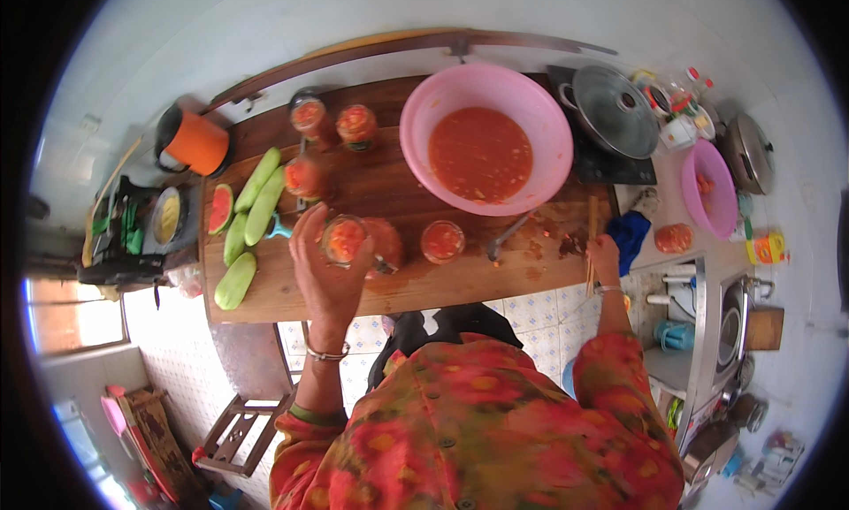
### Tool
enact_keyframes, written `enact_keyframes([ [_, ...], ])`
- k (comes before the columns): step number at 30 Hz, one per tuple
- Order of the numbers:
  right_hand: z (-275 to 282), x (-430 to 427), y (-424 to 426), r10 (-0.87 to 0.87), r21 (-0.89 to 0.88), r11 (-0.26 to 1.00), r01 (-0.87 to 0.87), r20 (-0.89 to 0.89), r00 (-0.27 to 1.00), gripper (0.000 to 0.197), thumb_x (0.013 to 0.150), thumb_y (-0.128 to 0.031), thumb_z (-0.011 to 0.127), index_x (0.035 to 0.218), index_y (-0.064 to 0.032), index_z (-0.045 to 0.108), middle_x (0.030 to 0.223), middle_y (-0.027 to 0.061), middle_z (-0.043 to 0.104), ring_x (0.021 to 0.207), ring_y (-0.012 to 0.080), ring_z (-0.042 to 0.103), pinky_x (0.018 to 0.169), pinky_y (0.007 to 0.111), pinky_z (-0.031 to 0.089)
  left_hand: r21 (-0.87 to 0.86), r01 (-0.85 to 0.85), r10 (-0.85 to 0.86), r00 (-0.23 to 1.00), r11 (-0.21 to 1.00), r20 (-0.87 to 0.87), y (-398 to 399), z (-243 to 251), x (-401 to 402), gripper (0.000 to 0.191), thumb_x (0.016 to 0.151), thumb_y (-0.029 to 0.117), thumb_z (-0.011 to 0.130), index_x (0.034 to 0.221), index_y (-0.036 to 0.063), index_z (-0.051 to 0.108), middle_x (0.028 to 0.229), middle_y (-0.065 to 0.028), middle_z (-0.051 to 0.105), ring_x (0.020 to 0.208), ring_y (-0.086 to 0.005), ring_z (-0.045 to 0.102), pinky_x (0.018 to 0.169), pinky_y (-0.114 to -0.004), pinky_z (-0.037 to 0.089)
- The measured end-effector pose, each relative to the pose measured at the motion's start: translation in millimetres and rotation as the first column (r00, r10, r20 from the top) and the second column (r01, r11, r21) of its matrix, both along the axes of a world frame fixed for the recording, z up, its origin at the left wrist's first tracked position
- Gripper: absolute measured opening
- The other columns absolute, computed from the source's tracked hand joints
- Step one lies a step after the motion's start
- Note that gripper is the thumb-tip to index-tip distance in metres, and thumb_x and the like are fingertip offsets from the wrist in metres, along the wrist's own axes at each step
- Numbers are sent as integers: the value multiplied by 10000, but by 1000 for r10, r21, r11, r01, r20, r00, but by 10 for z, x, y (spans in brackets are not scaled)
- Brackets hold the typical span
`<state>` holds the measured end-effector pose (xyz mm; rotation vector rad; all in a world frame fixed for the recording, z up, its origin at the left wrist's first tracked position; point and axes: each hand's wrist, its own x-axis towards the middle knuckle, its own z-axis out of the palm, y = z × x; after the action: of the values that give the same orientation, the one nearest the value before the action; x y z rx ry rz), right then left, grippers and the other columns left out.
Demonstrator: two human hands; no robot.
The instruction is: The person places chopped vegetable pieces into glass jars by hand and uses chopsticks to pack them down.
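My left hand [325, 268] curls around a glass jar [383, 248] of chopped red pulp, thumb on one side and fingers on the other. Just right of it stands another filled jar [443, 242]. In my right hand [603, 257] is a pair of wooden chopsticks [592, 213], held at the table's right end beside a blue cloth [627, 237]. A large pink basin [487, 86] with red, seedy liquid stands behind the jars. A metal spoon [507, 237] lies in front of the basin. More filled jars [357, 125] stand at the back left.
Pale green gourds [264, 205], a cut watermelon piece [221, 208] and a blue-handled peeler [278, 226] lie on the wooden table's left. An orange kettle [199, 142] stands behind. A lidded pan [613, 112] sits back right, near a pink bowl [711, 208] and a sink [731, 324].
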<state>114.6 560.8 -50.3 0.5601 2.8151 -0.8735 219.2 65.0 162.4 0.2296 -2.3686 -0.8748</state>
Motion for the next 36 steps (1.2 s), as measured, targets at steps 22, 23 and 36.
enact_keyframes([
  [22,2842,551,-2244,298,-505,483,-715,-673,677,514,851,-163,714,1239,77,477,1098,166,599,1101,252,559,965,432,450,71,414,-411,910,908,-48,327,389,-255,155,901,136,573,857,13,489,761,-177,545,724,-375,546,636,-439,429],
  [23,2829,524,-2403,311,-500,483,-719,-669,675,514,851,-163,714,1239,77,477,1098,166,599,1101,252,559,965,432,450,147,459,-455,888,876,-62,306,395,-255,160,911,138,564,861,10,483,774,-183,551,739,-386,546,639,-446,428],
  [36,3526,-148,-3853,227,-742,-210,-636,-670,707,366,1011,-371,449,811,-68,495,562,-44,249,497,75,242,443,235,229,191,578,-536,812,793,-229,-415,340,-206,547,780,186,774,1236,35,514,1115,-129,561,1031,-258,567,890,-348,463],
])
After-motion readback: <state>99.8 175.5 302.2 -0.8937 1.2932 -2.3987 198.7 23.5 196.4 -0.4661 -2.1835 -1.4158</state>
